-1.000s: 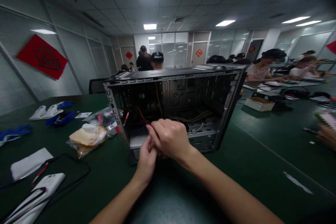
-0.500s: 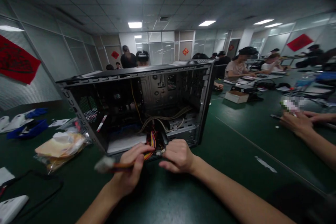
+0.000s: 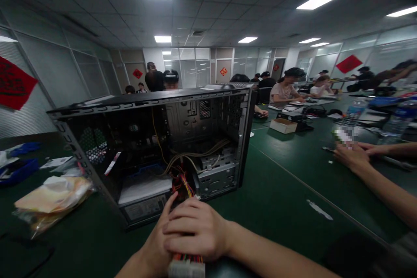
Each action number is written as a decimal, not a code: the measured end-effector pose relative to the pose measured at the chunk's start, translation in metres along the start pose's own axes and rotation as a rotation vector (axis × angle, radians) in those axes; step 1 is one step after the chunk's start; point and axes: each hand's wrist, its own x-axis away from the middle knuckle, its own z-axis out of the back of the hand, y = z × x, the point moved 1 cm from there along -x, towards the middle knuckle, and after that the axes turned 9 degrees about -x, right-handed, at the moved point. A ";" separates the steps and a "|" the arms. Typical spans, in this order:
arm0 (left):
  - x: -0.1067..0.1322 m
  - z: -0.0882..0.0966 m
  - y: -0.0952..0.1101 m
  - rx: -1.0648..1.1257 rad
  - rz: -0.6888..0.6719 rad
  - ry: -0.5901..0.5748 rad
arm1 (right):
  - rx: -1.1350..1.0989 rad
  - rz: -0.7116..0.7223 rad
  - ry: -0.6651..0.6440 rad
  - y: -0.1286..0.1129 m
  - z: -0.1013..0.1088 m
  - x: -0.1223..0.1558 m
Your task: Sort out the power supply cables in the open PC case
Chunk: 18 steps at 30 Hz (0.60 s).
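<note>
An open black computer case (image 3: 148, 103) stands on the green table, its bare inside facing me. A bundle of red, yellow and orange power cables (image 3: 186, 186) runs out of its lower front toward me. My right hand (image 3: 202, 226) is closed over the bundle and overlaps the fingers of my left hand (image 3: 158, 239). The left is wrapped round the same cables from the other side, most of its fingers hidden. Below both hands the bundle ends in a wide whitish plug connector (image 3: 187, 269) at the bottom edge of the view.
Left of the case lie a clear plastic bag with yellowish contents (image 3: 54, 197) and a blue tray (image 3: 19, 171). On the right are a small open box (image 3: 283, 125), water bottles (image 3: 355, 110) and another person's hands (image 3: 353, 154). Several people sit farther back.
My right hand has moved left onto the cables, over my left hand. The connector end has swung from the left to below the hands. The view has shifted, so the case sits farther left.
</note>
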 end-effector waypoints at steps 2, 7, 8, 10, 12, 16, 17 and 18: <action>0.002 0.002 0.002 0.045 -0.165 0.034 | -0.026 -0.054 -0.050 0.009 0.003 0.011; 0.006 -0.001 0.001 0.103 -0.077 0.032 | -0.091 -0.112 -0.264 0.022 0.005 0.026; 0.007 -0.002 0.001 0.120 -0.066 0.033 | -0.107 -0.128 -0.285 0.022 0.005 0.026; 0.009 -0.004 0.001 0.141 -0.037 0.047 | -0.137 -0.146 -0.303 0.022 0.006 0.025; 0.011 -0.006 0.002 0.143 -0.001 0.065 | -0.170 -0.142 -0.311 0.021 0.007 0.024; 0.014 -0.005 0.003 0.144 0.050 0.106 | -0.224 -0.194 -0.341 0.019 0.008 0.026; 0.014 -0.005 0.002 0.150 0.053 0.118 | -0.230 -0.228 -0.351 0.019 0.009 0.026; 0.014 -0.005 0.000 0.160 0.055 0.123 | -0.233 -0.266 -0.360 0.019 0.010 0.027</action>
